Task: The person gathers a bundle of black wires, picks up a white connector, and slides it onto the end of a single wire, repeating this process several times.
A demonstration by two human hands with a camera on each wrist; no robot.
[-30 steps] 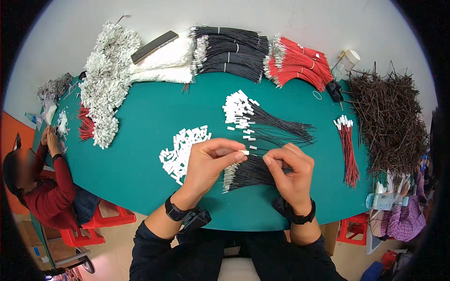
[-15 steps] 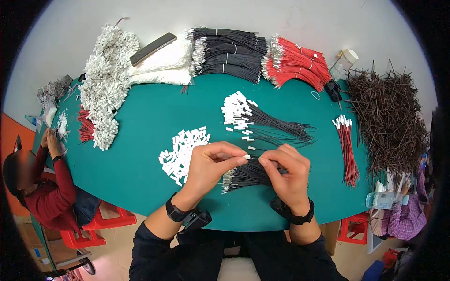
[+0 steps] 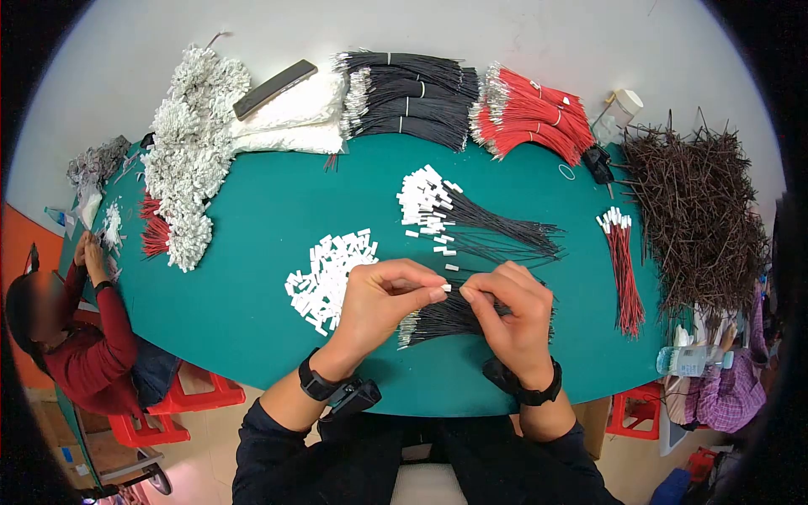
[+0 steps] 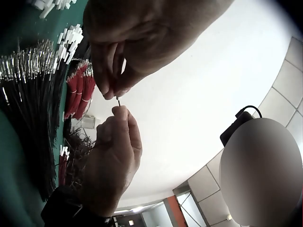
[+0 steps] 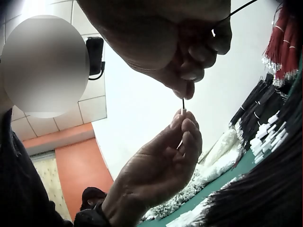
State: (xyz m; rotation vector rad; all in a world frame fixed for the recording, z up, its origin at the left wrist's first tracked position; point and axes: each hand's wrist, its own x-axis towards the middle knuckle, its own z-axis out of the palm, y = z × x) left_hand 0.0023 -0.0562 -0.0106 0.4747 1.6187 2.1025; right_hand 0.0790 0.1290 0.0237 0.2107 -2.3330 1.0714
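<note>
Over the middle of the table, my left hand (image 3: 379,307) pinches a small white connector housing (image 3: 447,287) between thumb and index finger. Facing it, my right hand (image 3: 518,316) pinches a thin black wire (image 5: 183,102) just behind its end. In the right wrist view the wire runs straight to the mouth of the housing (image 5: 183,112), and its other length trails past the curled fingers. The wire's tip is hidden. Below the hands lies a bundle of black wires (image 3: 454,318) with bare metal terminals. Left of my left hand is a pile of loose white housings (image 3: 324,273).
Beyond the hands lie black wires (image 3: 505,220) with white housings on their ends. Red wires with housings (image 3: 623,269) lie to the right, beside a dark heap of wires (image 3: 699,210). Black bundles (image 3: 412,97) and red bundles (image 3: 539,114) line the back. Another person (image 3: 84,345) sits at left.
My right hand has moved left, narrowing the gap between the two hands. Both hands have come slightly nearer my body, the housing and wire still in their fingers.
</note>
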